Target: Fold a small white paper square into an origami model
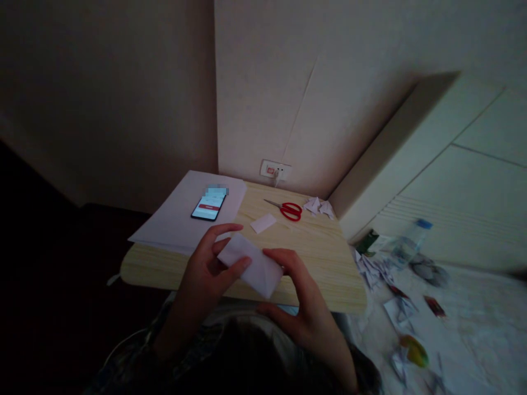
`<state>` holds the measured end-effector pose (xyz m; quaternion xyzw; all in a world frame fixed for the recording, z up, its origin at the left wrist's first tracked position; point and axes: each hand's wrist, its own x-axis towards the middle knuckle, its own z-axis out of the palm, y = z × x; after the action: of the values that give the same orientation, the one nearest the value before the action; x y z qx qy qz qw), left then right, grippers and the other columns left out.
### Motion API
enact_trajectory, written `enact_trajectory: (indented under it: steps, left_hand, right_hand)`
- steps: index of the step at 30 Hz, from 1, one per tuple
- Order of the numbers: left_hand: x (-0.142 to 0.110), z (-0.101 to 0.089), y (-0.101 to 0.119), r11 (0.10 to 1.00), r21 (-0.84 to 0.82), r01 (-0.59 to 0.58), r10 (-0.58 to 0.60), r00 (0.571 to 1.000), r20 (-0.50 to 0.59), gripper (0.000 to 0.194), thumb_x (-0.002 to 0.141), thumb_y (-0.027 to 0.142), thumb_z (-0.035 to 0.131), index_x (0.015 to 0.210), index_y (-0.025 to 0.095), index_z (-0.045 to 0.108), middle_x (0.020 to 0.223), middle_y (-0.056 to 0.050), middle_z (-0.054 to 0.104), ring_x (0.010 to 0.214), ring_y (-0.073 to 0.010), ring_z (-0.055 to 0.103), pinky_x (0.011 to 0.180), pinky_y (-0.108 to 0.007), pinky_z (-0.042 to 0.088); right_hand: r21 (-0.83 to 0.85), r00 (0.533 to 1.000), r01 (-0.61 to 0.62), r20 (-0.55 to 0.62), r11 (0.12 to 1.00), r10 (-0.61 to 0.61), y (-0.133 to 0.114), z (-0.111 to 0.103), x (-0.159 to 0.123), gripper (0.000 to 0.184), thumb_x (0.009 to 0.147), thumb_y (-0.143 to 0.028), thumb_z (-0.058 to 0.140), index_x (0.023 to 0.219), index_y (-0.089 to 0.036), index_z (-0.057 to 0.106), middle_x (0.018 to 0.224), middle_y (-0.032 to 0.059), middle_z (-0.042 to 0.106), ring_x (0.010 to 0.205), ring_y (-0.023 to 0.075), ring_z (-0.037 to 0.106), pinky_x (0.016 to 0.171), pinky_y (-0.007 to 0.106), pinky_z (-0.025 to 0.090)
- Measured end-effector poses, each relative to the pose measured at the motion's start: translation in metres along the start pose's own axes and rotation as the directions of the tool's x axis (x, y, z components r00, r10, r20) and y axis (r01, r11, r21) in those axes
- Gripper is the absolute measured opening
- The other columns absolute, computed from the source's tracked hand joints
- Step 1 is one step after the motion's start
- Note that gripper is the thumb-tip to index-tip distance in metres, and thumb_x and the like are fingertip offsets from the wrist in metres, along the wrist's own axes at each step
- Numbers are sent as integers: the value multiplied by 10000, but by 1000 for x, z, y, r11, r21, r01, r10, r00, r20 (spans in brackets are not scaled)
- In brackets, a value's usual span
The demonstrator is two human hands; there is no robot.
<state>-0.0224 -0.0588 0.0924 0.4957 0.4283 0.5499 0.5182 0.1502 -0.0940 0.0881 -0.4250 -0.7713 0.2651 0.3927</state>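
Observation:
My left hand (208, 269) grips a small folded piece of white paper (255, 266), the thumb pressed on its upper face and the other fingers behind it. A crease runs toward the paper's right end. Around that right end is my right hand (302, 296), its index fingertip at the paper's far edge and its thumb spread apart below the near corner. The paper is held above the front part of a light wooden table (325, 274). Just beyond it a smaller white paper rectangle (263, 223) lies flat on the tabletop.
Red-handled scissors (290, 210) lie near the wall, beside folded paper pieces (318, 206). A lit phone (209, 204) rests on large white sheets (173, 219) at left. A wall socket (275, 170) has a plug in it. Right of the table are a bottle (411, 241) and scattered papers (373, 271).

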Motion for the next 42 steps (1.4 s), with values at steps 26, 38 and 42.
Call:
enact_trajectory:
  steps: [26, 38, 42]
  left_hand:
    - [-3, 0, 3, 994, 84, 72, -74, 997, 18, 204, 794, 273, 603, 973, 188, 555, 563, 35, 676, 522, -145, 628, 589, -250, 506]
    - [-5, 1, 3, 980, 179, 89, -108, 989, 97, 171, 735, 264, 654, 881, 177, 636, 664, 1, 729, 648, -172, 699, 665, -234, 527]
    - [-1, -3, -2, 953, 302, -41, -15, 983, 181, 131, 719, 260, 665, 816, 172, 682, 761, -9, 741, 705, -160, 685, 656, -206, 510]
  right_hand:
    - [35, 966, -25, -258, 999, 34, 8, 3, -1, 465, 816, -159, 647, 1229, -298, 485, 1106, 34, 586, 991, 175, 564, 775, 262, 510]
    - [267, 923, -50, -355, 962, 146, 9, 1, 2, 77, 866, -180, 600, 849, -243, 560, 1005, 4, 571, 951, 144, 533, 820, 263, 430]
    - [176, 937, -29, -338, 984, 88, 5, 2, 3, 53, 872, -189, 593, 847, -234, 605, 979, 8, 593, 952, 151, 543, 839, 273, 412]
